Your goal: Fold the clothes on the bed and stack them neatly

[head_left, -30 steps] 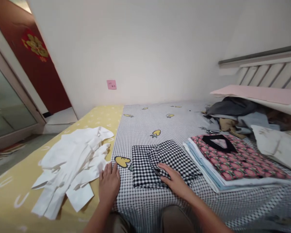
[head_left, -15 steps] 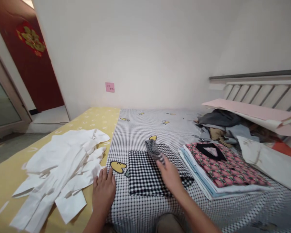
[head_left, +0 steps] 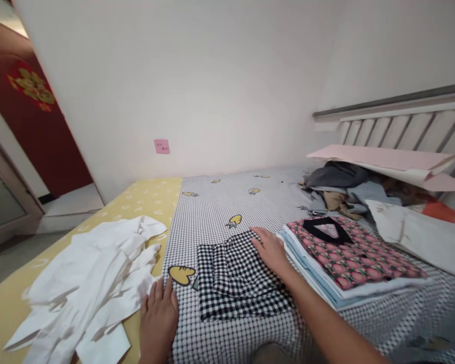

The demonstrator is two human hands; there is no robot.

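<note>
A black-and-white checked garment [head_left: 242, 283] lies folded into a rough rectangle on the bed, its front part layered and slightly wrinkled. My right hand [head_left: 271, 248] rests on its upper right edge, fingers stretched out over the cloth. Part of that edge is hidden under the hand. To the left of the garment, my left hand [head_left: 159, 316] lies flat on the bedding with nothing in it. A crumpled white garment [head_left: 94, 283] spreads out just left of those fingers.
A stack of folded clothes [head_left: 356, 253], a pink patterned top uppermost, sits right of my right forearm. Behind it are a heap of dark clothes [head_left: 337, 177], pink board [head_left: 387, 156] and a railed headboard [head_left: 402, 126]. A white wall [head_left: 227, 91] borders the bed's far side.
My right hand has folded the held flap of checked cloth down onto the garment and now lies on its upper right edge. The left hand stays on the bedding. The view has shifted slightly.
</note>
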